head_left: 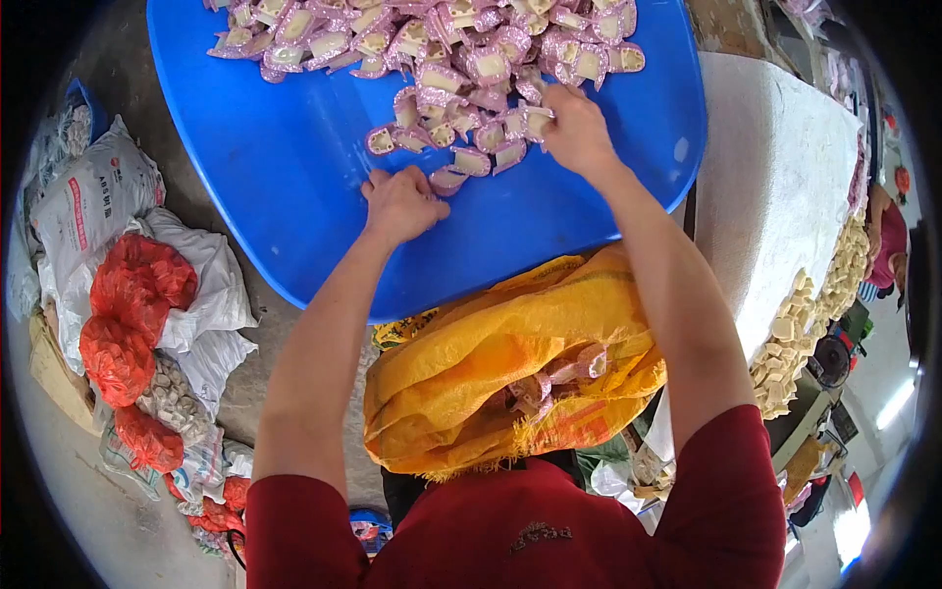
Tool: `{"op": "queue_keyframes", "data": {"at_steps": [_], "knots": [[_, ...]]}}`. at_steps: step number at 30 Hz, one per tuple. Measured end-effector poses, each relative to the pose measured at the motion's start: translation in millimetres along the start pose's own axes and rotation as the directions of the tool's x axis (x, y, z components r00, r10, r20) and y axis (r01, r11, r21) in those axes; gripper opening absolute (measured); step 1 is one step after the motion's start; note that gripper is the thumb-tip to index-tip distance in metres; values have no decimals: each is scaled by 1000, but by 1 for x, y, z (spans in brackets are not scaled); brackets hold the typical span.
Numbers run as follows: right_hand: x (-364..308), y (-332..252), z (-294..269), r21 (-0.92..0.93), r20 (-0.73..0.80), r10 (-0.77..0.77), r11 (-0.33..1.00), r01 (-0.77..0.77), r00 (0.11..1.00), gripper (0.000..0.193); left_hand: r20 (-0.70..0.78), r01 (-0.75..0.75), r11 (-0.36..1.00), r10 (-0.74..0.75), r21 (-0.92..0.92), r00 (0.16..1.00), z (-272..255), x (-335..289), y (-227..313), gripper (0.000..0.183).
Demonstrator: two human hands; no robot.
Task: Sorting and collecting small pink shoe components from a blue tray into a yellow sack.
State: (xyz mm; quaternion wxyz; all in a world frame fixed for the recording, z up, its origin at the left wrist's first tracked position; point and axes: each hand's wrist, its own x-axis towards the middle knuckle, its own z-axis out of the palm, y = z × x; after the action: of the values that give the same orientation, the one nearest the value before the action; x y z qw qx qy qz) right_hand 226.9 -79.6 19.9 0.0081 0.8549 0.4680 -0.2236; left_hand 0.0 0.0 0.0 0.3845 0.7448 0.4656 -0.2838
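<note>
Fingers (pixel 552 95) of the right hand (pixel 581 135): bent over the near edge of the heap, touching at least one pink piece (pixel 538 121); whether it is gripped, cannot tell. Left hand (pixel 400 206): fingers half bent, thumb apart from them, no piece seen in the grasp; one pink piece (pixel 448 181) just beside the fingertips.

Counts:
- Hands of the wearer: 2, both over the tub.
- Blue tub (pixel 285 196): 1.
- Pink pieces in tub: dozens, overlapping, no exact count; heaped at the far side, with a looser tongue running nearer, between the hands. Pale faces show on many.
- Yellow sack (pixel 491 339): 1, mouth open, between the forearms on the near side of the tub. At least 2 pink pieces (pixel 592 361) inside; folds hide the rest.
- White sheet (pixel 775 167): 1, right of tub.
- Beige blocks (pixel 785 339): many, uncounted, by the sheet.
- Red bags (pixel 142 280): at least 3, left.
- Co-worker (pixel 891 236): 1, far right.
</note>
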Motion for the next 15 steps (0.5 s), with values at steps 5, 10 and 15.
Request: {"op": "queue_keyframes", "data": {"at_steps": [5, 10, 15], "knots": [[-28, 38, -11, 625, 356, -36, 752, -209, 934, 16, -21, -173, 948, 174, -267, 985, 4, -32, -30, 35], [-67, 32, -46, 869, 355, -90, 400, -293, 931, 25, 17, -125, 630, 215, -767, 977, -25, -65, -21, 39], [-86, 26, -60, 931, 358, -110, 118, -345, 927, 23, 71, -46, 428, 254, -902, 965, -44, -95, -1, 41]]}}
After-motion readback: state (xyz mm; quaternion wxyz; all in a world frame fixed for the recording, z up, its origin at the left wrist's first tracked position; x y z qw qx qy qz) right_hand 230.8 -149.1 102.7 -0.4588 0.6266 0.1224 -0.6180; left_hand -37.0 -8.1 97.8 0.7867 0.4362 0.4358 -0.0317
